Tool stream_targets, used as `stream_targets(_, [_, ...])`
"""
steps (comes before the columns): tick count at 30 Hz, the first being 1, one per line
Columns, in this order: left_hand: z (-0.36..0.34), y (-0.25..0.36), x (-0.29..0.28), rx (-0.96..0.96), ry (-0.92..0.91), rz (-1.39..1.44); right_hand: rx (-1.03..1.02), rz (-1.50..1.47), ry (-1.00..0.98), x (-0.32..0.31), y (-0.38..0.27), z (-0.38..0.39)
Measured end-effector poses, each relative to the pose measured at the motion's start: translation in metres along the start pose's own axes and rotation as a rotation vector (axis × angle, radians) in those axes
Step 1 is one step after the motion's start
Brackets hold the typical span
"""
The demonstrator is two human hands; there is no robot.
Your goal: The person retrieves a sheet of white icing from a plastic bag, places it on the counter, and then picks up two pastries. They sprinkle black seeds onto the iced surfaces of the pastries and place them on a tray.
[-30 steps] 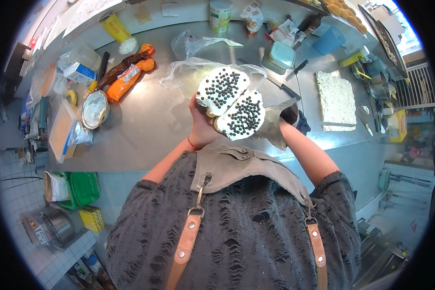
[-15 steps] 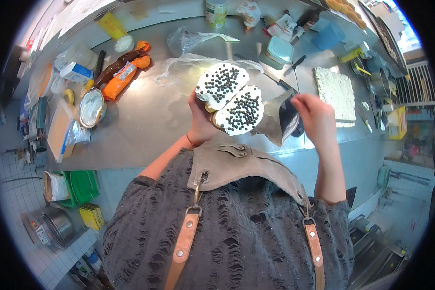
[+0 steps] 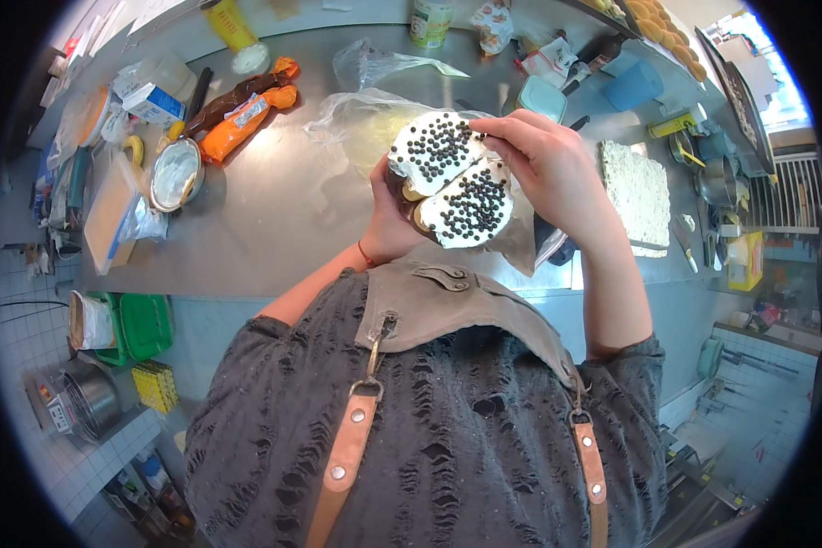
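My left hand (image 3: 393,224) is wrapped round the near left side of a pastry in two rounded halves, held up above the steel table. White cream covers the far half (image 3: 411,171) and the near half (image 3: 436,222), and small dark balls dot both. Over the far half's right edge, my right hand (image 3: 534,155) has its thumb and fingertips pinched together. What lies between those fingertips is too small to make out. A silvery pouch with a dark inside (image 3: 519,254) lies just right of the pastry, partly under my right forearm.
Clear plastic film (image 3: 333,119) lies behind the pastry on the steel table (image 3: 256,219). Orange and brown piping bags (image 3: 237,128) and a bowl of white cream (image 3: 175,173) are at left. A pale slab (image 3: 635,196) and a spatula (image 3: 685,245) sit at right.
My right hand has moved left from above the pouch to the pastry's far right edge. My left hand still holds the pastry. The view has shifted slightly.
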State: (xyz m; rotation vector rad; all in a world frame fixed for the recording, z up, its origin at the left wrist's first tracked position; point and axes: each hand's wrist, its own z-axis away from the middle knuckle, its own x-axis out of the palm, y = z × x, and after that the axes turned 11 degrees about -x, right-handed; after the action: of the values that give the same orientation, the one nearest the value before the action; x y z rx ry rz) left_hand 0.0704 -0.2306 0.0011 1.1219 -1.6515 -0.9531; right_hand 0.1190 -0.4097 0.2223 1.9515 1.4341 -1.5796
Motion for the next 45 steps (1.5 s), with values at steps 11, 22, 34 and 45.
stream_targets(11, [0.002,-0.009,-0.001,0.019,-0.039,0.026,-0.05,0.007,0.087,0.0,0.003,-0.003])
stream_targets(22, [0.001,-0.007,-0.001,-0.039,-0.057,0.071,-0.105,0.04,0.085,0.014,0.002,-0.018])
stream_targets(34, [-0.003,0.0,0.001,0.088,-0.042,0.003,-0.101,-0.048,0.072,0.023,0.005,-0.027])
stream_targets(45, [-0.005,0.002,0.0,0.121,-0.029,-0.072,-0.099,-0.088,0.015,0.028,0.005,-0.029])
